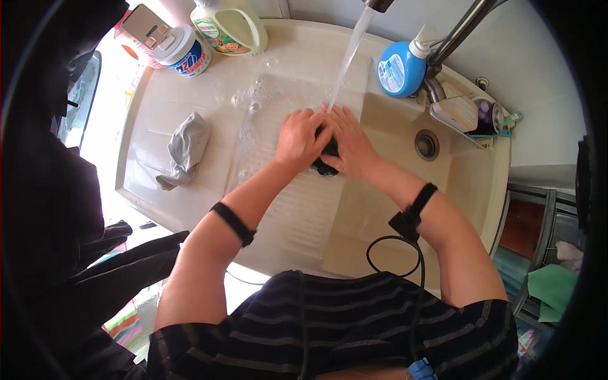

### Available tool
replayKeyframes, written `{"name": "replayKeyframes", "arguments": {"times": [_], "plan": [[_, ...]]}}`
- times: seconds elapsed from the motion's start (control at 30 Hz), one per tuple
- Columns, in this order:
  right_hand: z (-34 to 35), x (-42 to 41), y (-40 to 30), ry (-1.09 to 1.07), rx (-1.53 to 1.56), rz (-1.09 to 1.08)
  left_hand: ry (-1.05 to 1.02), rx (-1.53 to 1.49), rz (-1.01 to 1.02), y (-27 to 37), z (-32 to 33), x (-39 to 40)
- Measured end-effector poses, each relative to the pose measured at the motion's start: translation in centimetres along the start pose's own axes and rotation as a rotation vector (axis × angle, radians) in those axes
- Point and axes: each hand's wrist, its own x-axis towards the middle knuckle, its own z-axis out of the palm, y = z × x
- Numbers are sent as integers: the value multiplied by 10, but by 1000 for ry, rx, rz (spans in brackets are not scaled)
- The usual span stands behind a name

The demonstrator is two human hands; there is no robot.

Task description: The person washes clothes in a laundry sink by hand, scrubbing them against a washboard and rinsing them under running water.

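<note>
Both hands meet over the ribbed washboard (297, 218) of a beige laundry sink, beneath a stream of water (350, 61) from the faucet (378, 4). Between them is a small wet black cloth item (326, 167), mostly covered by the fingers, so its exact kind is unclear. My left hand (299, 137) grips it from the left. My right hand (352, 142) holds its right side, with the water falling on the fingertips. A crumpled grey cloth (189, 145) lies on the counter to the left.
Soap suds (255, 102) lie left of the stream. Behind stand a detergent jug (230, 28), a white tub (183, 50) with a phone (147, 26) above it, and a blue pump bottle (401, 69). The basin drain (426, 145) and a wire rack (463, 123) are at right.
</note>
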Motion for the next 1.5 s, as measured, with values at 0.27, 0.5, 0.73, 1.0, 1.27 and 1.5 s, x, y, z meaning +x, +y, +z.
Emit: {"name": "replayKeyframes", "arguments": {"times": [0.27,0.5,0.73,1.0,1.27,1.5], "plan": [[9,31,9,63,-204,256,288,142,-152,-15,28,37],[1,19,16,23,-145,106,226,77,-233,-9,27,22],[15,7,-13,349,164,191,204,-448,-189,-51,8,13],[-27,20,-29,113,55,566,-74,-406,-434,-33,-30,-8],[2,35,-8,598,123,189,213,-288,-459,-15,-4,21],[4,46,-29,294,-210,390,258,89,-313,-16,25,28]]}}
